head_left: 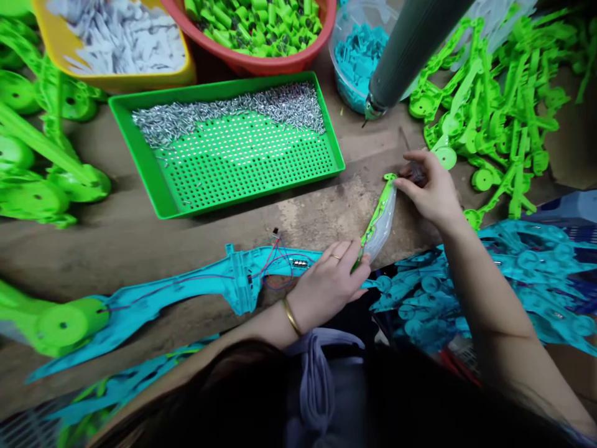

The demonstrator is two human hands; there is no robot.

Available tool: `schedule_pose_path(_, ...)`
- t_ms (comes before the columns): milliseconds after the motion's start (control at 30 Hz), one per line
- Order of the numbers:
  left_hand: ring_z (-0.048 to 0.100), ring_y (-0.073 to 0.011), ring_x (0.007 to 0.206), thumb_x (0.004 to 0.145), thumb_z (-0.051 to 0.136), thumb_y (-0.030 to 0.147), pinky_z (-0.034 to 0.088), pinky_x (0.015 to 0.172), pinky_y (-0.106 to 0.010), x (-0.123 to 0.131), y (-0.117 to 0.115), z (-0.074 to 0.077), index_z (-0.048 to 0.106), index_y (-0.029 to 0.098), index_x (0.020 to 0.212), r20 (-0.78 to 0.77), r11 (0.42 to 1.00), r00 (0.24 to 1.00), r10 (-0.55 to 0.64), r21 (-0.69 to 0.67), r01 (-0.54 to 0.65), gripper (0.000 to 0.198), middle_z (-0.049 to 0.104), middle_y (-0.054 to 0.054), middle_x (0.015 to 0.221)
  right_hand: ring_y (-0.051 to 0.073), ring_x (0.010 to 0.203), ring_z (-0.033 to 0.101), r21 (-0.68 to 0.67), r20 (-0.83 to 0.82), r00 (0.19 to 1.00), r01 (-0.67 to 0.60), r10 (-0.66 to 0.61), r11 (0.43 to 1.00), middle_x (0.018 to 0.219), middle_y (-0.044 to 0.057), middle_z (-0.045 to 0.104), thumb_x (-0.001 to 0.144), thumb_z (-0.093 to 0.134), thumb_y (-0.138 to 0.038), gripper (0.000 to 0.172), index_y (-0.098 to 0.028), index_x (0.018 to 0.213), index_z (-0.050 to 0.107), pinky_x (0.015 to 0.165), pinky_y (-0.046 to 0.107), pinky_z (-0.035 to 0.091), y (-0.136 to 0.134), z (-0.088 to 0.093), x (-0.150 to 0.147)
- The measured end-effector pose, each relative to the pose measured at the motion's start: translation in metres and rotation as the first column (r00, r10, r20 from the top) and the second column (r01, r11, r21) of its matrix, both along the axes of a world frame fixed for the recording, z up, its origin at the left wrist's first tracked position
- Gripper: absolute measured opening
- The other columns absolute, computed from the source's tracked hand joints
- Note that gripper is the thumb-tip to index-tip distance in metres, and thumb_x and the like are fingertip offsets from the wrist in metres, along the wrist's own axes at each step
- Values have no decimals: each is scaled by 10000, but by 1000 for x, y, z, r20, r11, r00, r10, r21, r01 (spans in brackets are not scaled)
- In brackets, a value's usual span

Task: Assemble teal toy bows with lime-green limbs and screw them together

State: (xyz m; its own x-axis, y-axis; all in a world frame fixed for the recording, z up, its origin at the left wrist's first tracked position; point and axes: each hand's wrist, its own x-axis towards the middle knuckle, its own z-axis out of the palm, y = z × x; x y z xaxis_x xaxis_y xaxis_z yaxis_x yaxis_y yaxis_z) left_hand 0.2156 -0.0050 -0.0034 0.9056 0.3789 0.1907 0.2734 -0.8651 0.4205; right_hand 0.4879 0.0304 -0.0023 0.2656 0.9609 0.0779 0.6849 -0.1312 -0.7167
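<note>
My left hand (333, 280) grips the lower end of a slim green part with a translucent curved piece (383, 224) along its right side. At the part's upper tip, my right hand (426, 186) has thumb and fingers pinched together; a blurred dark thing shows by its fingers. A long blue plastic shell (186, 280) lies on the table left of my left hand, with thin red and blue wires and a small metal piece in it. Its left end lies by a round green part (65, 325).
A green perforated tray (242, 180) of screws sits behind, below a yellow bin (121, 79) and a red bowl (261, 62). A dark hanging tool (401, 62) is near a clear tub (349, 93). Green parts (508, 112) and blue parts (504, 274) pile up right.
</note>
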Motion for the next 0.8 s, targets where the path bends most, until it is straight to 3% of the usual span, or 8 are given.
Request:
schedule_pose_path(167,568,-330,1187,832,665,419,506,970,-469,0,0,2,569,89,1163,-20,1000,1000,-5,-22,4,477,573,-250,1269,102,587,529,278,-64,995,95,-80,956,701,-17,587,887,596,-366,179,-234,966,687,570,273,437,-17,49,-17)
schedule_pose_path(233,564,-335,1189,838,660,409,501,975,-477,0,0,2,570,82,1168,-23,1000,1000,-5,-29,4,473,571,-254,1268,93,555,499,250,-76,997,28,-9,968,675,-23,569,892,596,-375,165,-238,922,682,537,262,407,-23,62,-27)
schedule_pose_path(367,549,-341,1205,847,651,397,496,979,-486,1,0,3,573,77,1173,-23,998,1000,-1,-64,0,463,568,-257,1268,111,589,513,45,-7,982,-188,188,981,685,-16,582,900,570,-409,190,-235,871,640,565,270,425,-24,61,-39)
schedule_pose_path(567,553,-338,1197,843,656,396,501,975,-476,1,-1,3,572,82,1176,-18,998,1000,11,-61,-12,465,567,-243,1268,133,628,524,-42,108,935,-336,339,941,679,-2,583,890,546,-381,189,-221,814,613,578,273,413,-12,52,-42)
schedule_pose_path(800,547,-330,1201,857,639,377,500,974,-474,0,1,4,570,83,1170,-28,997,1000,-3,-76,1,434,553,-249,1281,142,627,527,-150,120,820,-542,559,827,716,6,602,837,579,-344,128,-227,788,596,620,291,431,1,64,-46)
